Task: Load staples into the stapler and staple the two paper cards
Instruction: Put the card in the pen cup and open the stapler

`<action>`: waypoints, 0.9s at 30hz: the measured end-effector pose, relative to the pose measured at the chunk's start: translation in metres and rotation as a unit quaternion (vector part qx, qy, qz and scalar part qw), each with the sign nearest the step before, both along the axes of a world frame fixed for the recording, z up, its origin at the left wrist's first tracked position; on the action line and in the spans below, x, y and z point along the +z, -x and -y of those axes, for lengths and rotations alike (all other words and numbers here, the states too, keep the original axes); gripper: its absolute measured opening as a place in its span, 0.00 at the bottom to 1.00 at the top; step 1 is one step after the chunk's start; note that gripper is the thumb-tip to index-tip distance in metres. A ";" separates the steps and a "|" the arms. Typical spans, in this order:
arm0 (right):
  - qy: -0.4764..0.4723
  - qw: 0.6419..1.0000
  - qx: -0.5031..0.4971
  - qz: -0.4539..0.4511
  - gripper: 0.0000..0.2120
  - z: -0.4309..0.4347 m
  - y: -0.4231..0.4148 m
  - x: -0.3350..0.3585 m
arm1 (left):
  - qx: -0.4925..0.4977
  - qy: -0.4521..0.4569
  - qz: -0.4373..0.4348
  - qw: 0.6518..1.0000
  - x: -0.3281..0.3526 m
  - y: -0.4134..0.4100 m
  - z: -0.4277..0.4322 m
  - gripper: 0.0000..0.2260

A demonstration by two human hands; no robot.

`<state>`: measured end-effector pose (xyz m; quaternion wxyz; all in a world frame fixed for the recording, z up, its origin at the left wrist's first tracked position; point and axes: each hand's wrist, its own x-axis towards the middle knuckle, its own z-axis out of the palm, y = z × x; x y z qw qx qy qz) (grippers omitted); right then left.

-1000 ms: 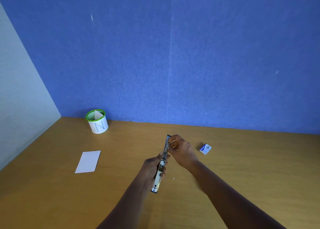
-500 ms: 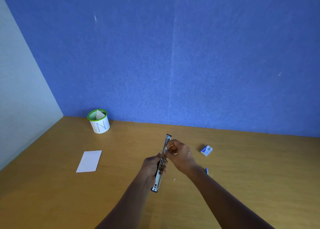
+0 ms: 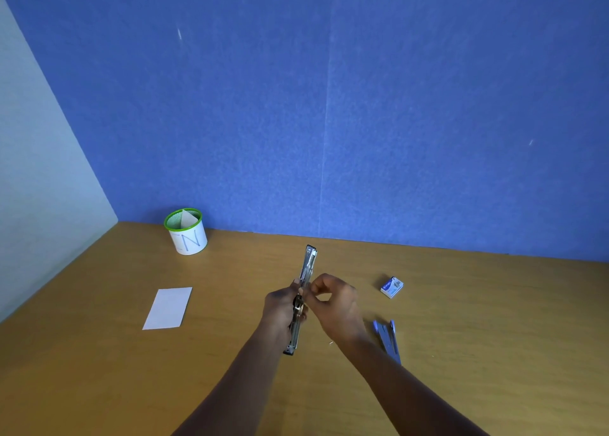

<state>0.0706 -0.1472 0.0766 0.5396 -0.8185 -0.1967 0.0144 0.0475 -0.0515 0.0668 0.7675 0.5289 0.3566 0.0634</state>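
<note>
Far left, a white cup (image 3: pixel 188 241) with a green rim stands on the desk (image 3: pixel 99 386) close to the blue back wall (image 3: pixel 428 122); a pale sheet (image 3: pixel 187 219) stands inside it, its corner just above the rim. Nearer the camera and a little left of centre, one white paper card (image 3: pixel 168 308) lies flat on the desk, well apart from the cup and from both hands. At centre, the left hand (image 3: pixel 280 305) grips the stapler (image 3: pixel 309 264) around its middle, fingers curled round the body. The stapler is held above the desk, opened out long, its metal rail pointing away towards the wall and its other end towards the camera. The right hand (image 3: pixel 337 305) is directly beside it, thumb and forefinger pinched together at the rail just above the left hand's grip; whether staples are between those fingertips cannot be told. A small pale fragment (image 3: pixel 330 343) lies on the desk under the right wrist. Further right, a blue plastic part (image 3: pixel 388 341) lies on the desk, partly hidden by the right forearm. Beyond it, towards the wall, a small blue-and-white staple box (image 3: pixel 392 287) sits on the desk, apart from both hands.
</note>
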 end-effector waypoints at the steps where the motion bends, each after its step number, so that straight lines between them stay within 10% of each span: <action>1: -0.005 1.000 -0.005 -0.011 0.13 0.000 0.002 -0.002 | 0.000 -0.006 -0.002 1.000 0.000 -0.001 0.000 0.13; 11: -0.218 0.908 -0.032 -0.356 0.13 -0.001 -0.005 -0.007 | -0.022 -0.077 0.040 0.996 -0.007 0.004 0.001 0.10; 20: -0.290 0.850 -0.001 -0.440 0.18 0.004 -0.009 -0.003 | -0.064 -0.215 0.075 0.972 -0.008 0.001 0.002 0.06; 27: -0.295 0.842 0.001 -0.452 0.17 0.008 -0.011 -0.003 | -0.047 -0.439 0.119 0.889 -0.012 0.000 0.002 0.07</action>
